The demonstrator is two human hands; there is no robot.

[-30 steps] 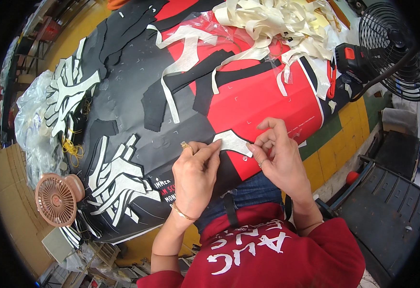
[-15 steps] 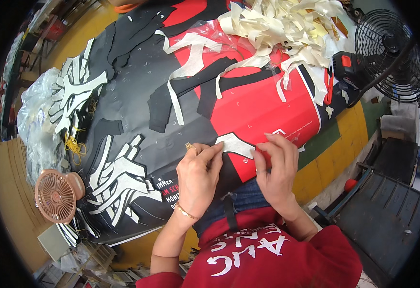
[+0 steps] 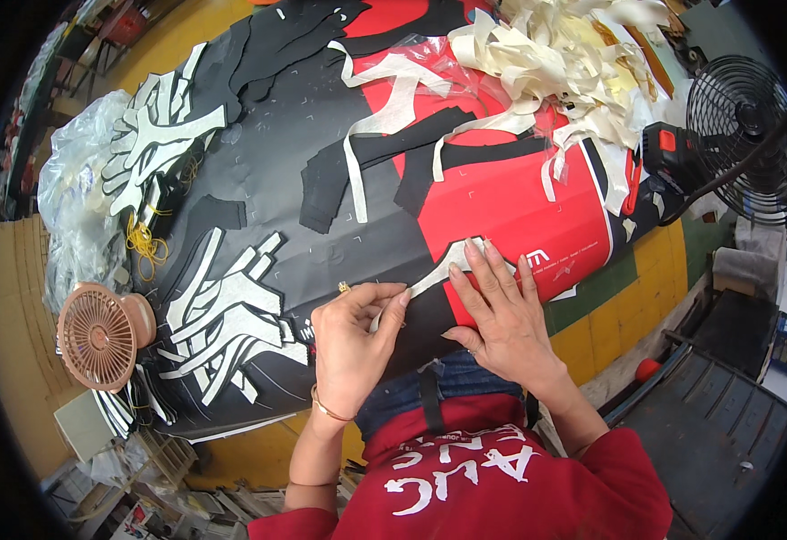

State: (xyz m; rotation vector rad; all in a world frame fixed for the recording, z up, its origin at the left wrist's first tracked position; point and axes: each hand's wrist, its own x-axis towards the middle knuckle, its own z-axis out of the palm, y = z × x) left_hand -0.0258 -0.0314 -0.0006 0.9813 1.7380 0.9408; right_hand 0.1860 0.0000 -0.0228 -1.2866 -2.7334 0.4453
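A white cut piece with a narrow tail (image 3: pixel 431 277) lies across the seam of the black and red sheet at the near edge. My left hand (image 3: pixel 350 340) pinches the end of the tail between thumb and forefinger; whether it is a peeled strip or part of the piece I cannot tell. My right hand (image 3: pixel 509 317) lies flat on the wide part, fingers spread, covering much of it. Left of my hands is a loose pile of white-faced, black-edged cut pieces (image 3: pixel 231 310). Beyond, black cut pieces (image 3: pixel 330 184) lie with a white strip (image 3: pixel 356 180) across them.
A heap of cream strips (image 3: pixel 547 63) fills the far right, beside a black fan (image 3: pixel 740 135). A small pink fan (image 3: pixel 98 335) stands at the left edge, near clear plastic bags (image 3: pixel 83 207) and yellow cord (image 3: pixel 146 245). Another white-faced pile (image 3: pixel 155 135) sits at far left.
My right hand has gone from a raised pinch at the piece's right end to lying flat on it. My left hand now holds a narrow tail drawn toward the lower left. The view has shifted slightly.
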